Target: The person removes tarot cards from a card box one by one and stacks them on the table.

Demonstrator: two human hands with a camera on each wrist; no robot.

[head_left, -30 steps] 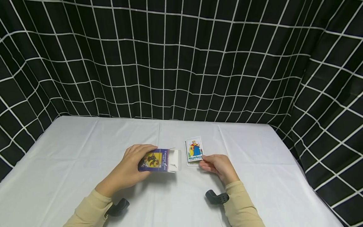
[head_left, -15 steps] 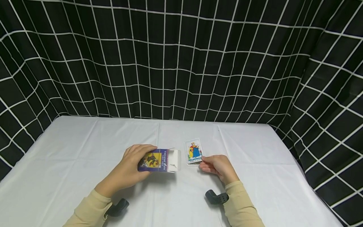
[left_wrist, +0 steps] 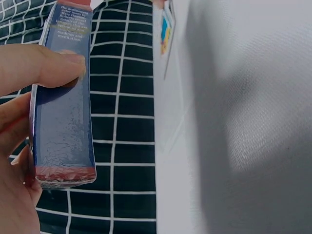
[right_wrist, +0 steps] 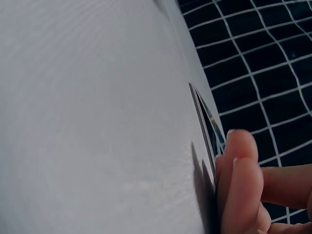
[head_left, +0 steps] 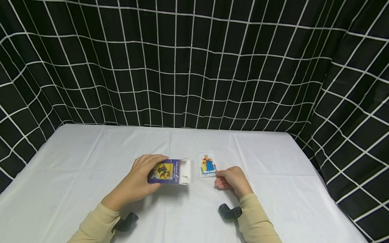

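Observation:
A purple tarot card box (head_left: 164, 171) is gripped in my left hand (head_left: 139, 177), thumb on the near narrow side and fingers across the far one. Its white end flap (head_left: 186, 171) stands open toward the right. In the left wrist view the narrow side of the box (left_wrist: 66, 122) shows printed text, and the thumb (left_wrist: 61, 69) presses on it. To the right of the box, my right hand (head_left: 233, 180) pinches the lower right corner of a tarot card (head_left: 207, 164) with a robed figure. Edge-on in the right wrist view, this card (right_wrist: 210, 117) tilts slightly above another card (right_wrist: 202, 114) on the table.
A white cloth (head_left: 121, 141) covers the table. Black curtains with a white grid (head_left: 176, 67) stand behind it and at both sides. Dark wrist cameras sit under the left sleeve (head_left: 126, 222) and the right sleeve (head_left: 230, 212).
My right hand has drawn the pinched card slightly nearer and lower, so it now lies almost squarely over the card beneath. The left hand and the box have stayed in place.

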